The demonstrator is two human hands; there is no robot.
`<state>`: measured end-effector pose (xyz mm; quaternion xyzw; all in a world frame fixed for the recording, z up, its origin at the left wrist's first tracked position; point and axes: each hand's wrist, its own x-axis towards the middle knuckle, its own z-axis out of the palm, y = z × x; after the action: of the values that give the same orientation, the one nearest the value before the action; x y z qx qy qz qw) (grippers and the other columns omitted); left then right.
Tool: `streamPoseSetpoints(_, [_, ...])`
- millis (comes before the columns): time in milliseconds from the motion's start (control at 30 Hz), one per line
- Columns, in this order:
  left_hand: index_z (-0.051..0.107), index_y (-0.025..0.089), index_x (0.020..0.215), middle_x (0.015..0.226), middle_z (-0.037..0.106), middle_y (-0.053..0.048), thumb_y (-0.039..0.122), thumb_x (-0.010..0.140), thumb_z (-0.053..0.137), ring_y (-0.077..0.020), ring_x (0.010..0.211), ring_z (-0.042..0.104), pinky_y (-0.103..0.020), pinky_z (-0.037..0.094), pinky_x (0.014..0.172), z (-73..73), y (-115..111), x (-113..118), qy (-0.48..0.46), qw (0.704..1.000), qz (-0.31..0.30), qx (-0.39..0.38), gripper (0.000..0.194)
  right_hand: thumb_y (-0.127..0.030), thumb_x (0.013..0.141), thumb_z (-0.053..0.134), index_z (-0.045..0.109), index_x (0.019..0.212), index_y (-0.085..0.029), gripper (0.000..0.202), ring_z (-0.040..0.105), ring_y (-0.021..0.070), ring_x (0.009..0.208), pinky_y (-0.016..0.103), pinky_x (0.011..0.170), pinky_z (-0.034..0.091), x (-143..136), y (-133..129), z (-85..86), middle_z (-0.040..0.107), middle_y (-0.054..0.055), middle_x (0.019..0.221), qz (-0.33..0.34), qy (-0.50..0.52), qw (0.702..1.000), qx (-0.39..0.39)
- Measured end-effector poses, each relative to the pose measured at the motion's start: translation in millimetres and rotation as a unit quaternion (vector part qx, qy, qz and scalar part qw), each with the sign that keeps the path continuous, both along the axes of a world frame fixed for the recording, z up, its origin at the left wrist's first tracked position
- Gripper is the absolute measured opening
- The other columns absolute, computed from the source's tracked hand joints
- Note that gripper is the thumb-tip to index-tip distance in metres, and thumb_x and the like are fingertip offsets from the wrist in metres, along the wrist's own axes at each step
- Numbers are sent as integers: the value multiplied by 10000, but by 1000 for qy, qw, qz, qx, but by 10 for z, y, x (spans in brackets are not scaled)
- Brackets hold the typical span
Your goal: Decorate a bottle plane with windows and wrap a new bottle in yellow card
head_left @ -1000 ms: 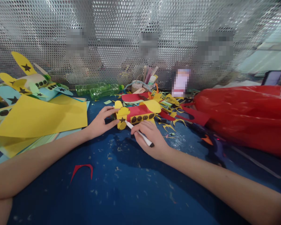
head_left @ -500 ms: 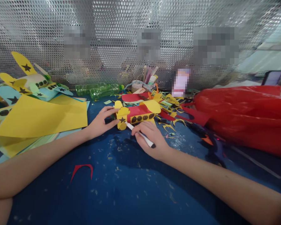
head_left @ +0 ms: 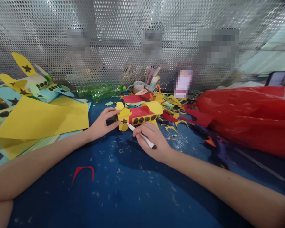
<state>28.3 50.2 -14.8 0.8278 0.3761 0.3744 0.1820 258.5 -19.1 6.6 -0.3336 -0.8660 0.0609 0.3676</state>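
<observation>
A red and yellow paper-covered model plane (head_left: 142, 114) lies on the blue table (head_left: 123, 190), with black ovals along its side and a black star on its yellow tail piece. My left hand (head_left: 104, 124) grips the tail end, thumb and fingers on either side of it. Held in my right hand (head_left: 154, 141) is a white marker (head_left: 144, 138) with a dark end; its tip touches the tail piece beside the star.
Yellow paper sheets (head_left: 45, 118) and finished-looking planes (head_left: 35, 82) lie at the left. Green bottles (head_left: 106, 91), paper scraps (head_left: 173, 103) and a cup of sticks (head_left: 139, 86) stand behind. A red plastic bag (head_left: 247, 117) fills the right; a red scrap (head_left: 84, 167) lies in front.
The marker and my right hand have shifted very slightly to the left at the star. My left hand and the plane look unmoved.
</observation>
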Motion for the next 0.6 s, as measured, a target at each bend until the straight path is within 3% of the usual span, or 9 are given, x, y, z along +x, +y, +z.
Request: streamPoseSetpoints(600, [539,257,1238,1261,470,-75,446,883,542,-222,1205,474,-398,463,992,-21,16,-7,-1,1000,-4,17,403,-136,868,440,529,810,-216,133,537,171,730,321,698,366,-1,8,-14,616,11,739,7,-1,1000,1])
